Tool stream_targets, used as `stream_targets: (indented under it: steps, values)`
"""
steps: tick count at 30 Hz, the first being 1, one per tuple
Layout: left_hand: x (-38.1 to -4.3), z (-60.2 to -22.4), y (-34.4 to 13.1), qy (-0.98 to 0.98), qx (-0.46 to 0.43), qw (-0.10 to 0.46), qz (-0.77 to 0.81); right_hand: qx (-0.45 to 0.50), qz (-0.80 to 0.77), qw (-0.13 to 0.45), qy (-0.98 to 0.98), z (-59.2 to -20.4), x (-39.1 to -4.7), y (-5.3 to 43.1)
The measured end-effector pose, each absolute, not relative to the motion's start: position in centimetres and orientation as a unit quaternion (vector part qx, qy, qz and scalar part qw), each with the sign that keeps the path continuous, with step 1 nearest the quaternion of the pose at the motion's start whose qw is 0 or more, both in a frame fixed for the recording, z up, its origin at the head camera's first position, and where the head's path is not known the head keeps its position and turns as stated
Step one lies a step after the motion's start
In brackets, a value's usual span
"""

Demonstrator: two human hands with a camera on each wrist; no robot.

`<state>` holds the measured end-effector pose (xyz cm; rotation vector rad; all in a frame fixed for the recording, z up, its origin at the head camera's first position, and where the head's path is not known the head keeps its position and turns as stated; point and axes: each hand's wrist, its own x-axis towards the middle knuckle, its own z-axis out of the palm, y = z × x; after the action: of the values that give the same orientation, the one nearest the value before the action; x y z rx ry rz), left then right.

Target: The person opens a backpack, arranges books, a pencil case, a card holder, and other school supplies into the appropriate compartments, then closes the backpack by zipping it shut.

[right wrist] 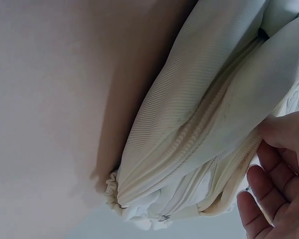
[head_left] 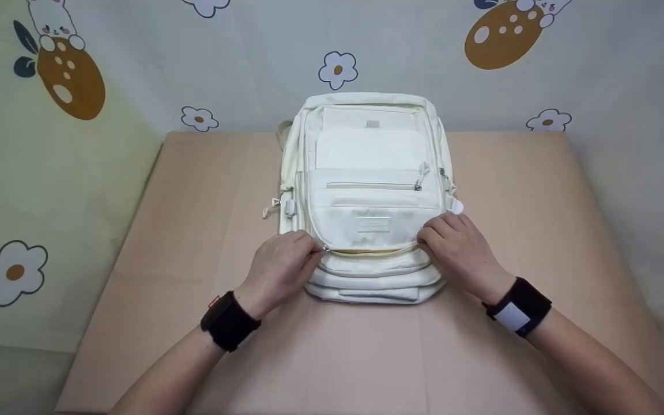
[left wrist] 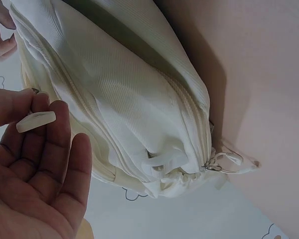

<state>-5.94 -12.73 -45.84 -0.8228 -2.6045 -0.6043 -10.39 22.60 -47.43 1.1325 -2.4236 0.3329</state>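
Observation:
A cream backpack (head_left: 372, 150) lies front side up on the table, its lower end towards me. Across its front pocket, the lower seam gapes in a narrow slit (head_left: 372, 252). At the slit's left end my left hand (head_left: 289, 256) pinches a zipper pull (left wrist: 37, 121) between thumb and fingers; its pale tab shows in the left wrist view. My right hand (head_left: 456, 245) grips the pocket's edge at the right end, thumb against the fabric and fingers curled behind it in the right wrist view (right wrist: 276, 174).
The table (head_left: 211, 202) has a tan cover. Patterned cloth (head_left: 263, 63) hangs behind and at both sides. A short zipper (head_left: 372, 185) crosses the bag's front higher up. Cord pulls (head_left: 271, 207) stick out on its left side, and a white round tag (head_left: 456, 206) on its right.

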Motion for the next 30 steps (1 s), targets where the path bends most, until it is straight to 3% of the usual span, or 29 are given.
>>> stream_targets:
  steps: [12, 30]
  values:
    - [-6.0, -46.2, -10.0, -0.895, -0.332, 0.199, -0.223, 0.410, 0.127, 0.211, -0.878, -47.3, -10.3, 22.5]
    - [-6.0, -46.3, -9.9, -0.890, -0.331, 0.228, -0.216, 0.394, 0.130, 0.218, -0.883, -47.1, -10.4, 23.6]
